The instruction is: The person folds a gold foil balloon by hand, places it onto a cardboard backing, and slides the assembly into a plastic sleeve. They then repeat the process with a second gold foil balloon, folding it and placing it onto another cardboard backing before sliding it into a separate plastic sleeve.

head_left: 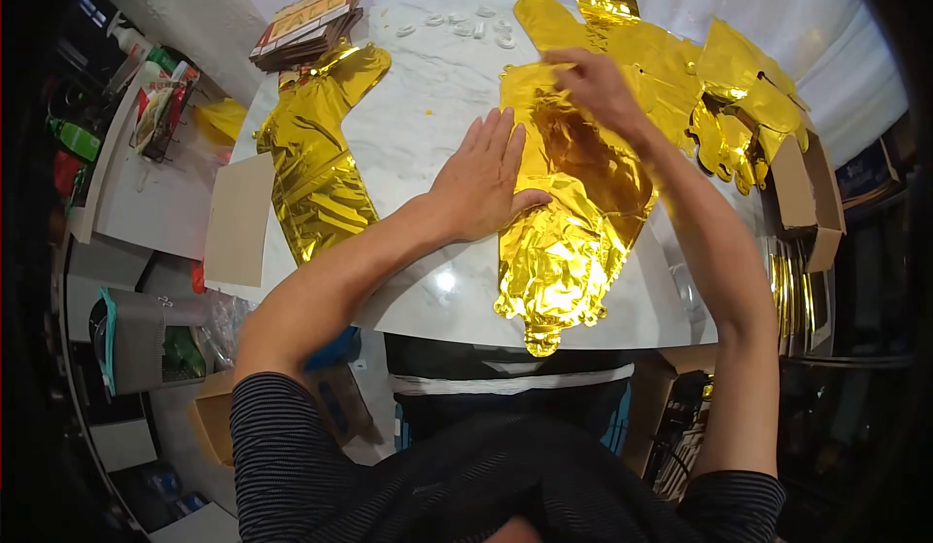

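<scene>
A gold foil balloon (569, 242), flat and crinkled, lies in front of me on the white marbled table (418, 295). Its narrow neck points toward my body and hangs at the table's front edge. My left hand (483, 178) rests flat, fingers stretched out, on the table and the balloon's left edge. Over the balloon's upper part is my right hand (593, 86), its fingers curled in; what they hold, if anything, is hidden. Further gold foil balloons (661, 67) overlap at the back right, and another gold balloon (321, 144) is spread out on the left.
A stack of printed packets (309, 26) stands at the back left, with several small clear pieces (462, 26) beside it. A cardboard flap (240, 220) borders the left edge. At the right is an open cardboard box (807, 193). A grey bin (146, 339) stands lower left.
</scene>
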### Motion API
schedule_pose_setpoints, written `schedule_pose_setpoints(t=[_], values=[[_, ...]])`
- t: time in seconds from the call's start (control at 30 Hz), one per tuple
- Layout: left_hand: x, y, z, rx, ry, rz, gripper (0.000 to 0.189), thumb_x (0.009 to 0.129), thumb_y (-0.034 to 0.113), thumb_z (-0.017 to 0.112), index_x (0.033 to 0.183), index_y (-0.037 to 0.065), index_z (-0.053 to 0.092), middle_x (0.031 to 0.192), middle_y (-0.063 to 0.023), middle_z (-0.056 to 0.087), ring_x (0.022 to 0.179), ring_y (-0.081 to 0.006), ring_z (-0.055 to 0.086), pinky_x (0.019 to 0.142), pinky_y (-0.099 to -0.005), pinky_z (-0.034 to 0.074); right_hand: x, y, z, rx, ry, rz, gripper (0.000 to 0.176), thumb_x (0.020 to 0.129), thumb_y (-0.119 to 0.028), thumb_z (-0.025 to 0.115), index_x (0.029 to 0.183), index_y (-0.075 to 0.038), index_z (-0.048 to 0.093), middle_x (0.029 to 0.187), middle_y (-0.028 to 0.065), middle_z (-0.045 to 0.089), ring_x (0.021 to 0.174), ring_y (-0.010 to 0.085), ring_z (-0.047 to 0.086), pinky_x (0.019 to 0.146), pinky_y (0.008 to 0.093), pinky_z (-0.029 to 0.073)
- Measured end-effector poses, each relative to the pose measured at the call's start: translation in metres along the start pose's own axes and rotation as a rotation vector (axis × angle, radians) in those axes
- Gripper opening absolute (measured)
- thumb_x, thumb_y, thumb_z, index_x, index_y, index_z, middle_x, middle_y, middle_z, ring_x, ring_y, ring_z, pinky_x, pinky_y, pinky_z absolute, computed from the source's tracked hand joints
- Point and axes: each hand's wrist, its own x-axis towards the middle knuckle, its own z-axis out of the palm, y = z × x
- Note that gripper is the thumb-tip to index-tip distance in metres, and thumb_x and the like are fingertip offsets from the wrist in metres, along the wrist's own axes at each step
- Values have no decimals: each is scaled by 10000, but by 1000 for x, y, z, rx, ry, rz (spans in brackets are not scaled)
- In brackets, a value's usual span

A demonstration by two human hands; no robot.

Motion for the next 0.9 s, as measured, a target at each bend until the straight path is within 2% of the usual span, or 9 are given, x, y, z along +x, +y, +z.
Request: schedule_pose_setpoints(t=[0.07, 0.13, 0.23, 0.37, 0.57, 0.67, 0.8, 0.83, 0.9], values=[[0, 0, -1, -30, -1, -13, 1068, 1042, 734, 411, 1608, -160, 269, 1685, -381, 228, 1614, -485, 159, 1328, -526, 133, 3, 1, -41, 42, 210, 271, 318, 1028, -167, 660, 1296, -13, 736, 1067, 73, 785, 794, 159, 745, 687, 303, 609], [-1, 0, -1, -29, -1, -16, 1061, 1043, 730, 415, 1610, -156, 271, 1685, -381, 230, 1615, -484, 159, 1327, -526, 136, -7, 10, -81, 3, 338, 480, 271, 1000, -201, 714, 1142, 25, 757, 944, 81, 764, 702, 149, 706, 624, 293, 590], [0, 1, -1, -24, -3, -14, 1046, 1047, 722, 421, 1618, -141, 270, 1689, -377, 224, 1617, -481, 152, 1327, -524, 133, -19, 21, -119, -57, 286, 765, 306, 978, -271, 769, 952, 31, 722, 853, 79, 725, 618, 137, 638, 533, 284, 540], [0, 0, 2, -21, -4, -15, 1016, 1054, 708, 425, 1638, -108, 265, 1703, -366, 197, 1625, -475, 129, 1331, -519, 114, -29, 29, -118, 0, 263, 876, 398, 971, -340, 800, 813, -1, 664, 714, 46, 642, 531, 120, 548, 457, 304, 450], [0, 1, 1, -20, -15, -23, 1006, 1058, 703, 422, 1641, -101, 266, 1707, -364, 188, 1627, -472, 123, 1331, -518, 109, -23, 35, -114, -28, 119, 829, 396, 918, -372, 862, 793, -39, 688, 591, 13, 552, 467, 123, 491, 452, 299, 370], [-2, 1, 2, -28, 38, -9, 953, 1062, 647, 490, 1617, -106, 306, 1685, -375, 233, 1614, -484, 169, 1328, -528, 138, -19, 20, -113, -119, 71, 758, 347, 920, -366, 857, 850, -53, 726, 659, 17, 612, 485, 123, 520, 468, 285, 369], [-2, 1, 3, -28, 36, -10, 953, 1062, 647, 488, 1616, -107, 306, 1682, -376, 238, 1613, -486, 170, 1327, -530, 138, -7, -4, -109, -91, 143, 743, 339, 956, -364, 809, 917, -43, 708, 869, 39, 729, 616, 125, 709, 549, 268, 578], [-2, 1, 3, -25, 39, -7, 953, 1063, 648, 487, 1616, -108, 307, 1681, -378, 238, 1613, -487, 170, 1327, -531, 138, -3, -23, -105, -70, 132, 759, 338, 954, -278, 803, 933, 43, 700, 917, 129, 744, 697, 199, 773, 568, 291, 651], [-1, 0, 4, -22, 40, -6, 953, 1063, 648, 485, 1615, -108, 308, 1681, -379, 239, 1613, -487, 169, 1326, -532, 138, 5, -38, -93, -36, 117, 716, 346, 958, -270, 798, 922, 57, 692, 896, 138, 743, 685, 202, 773, 557, 300, 650]])
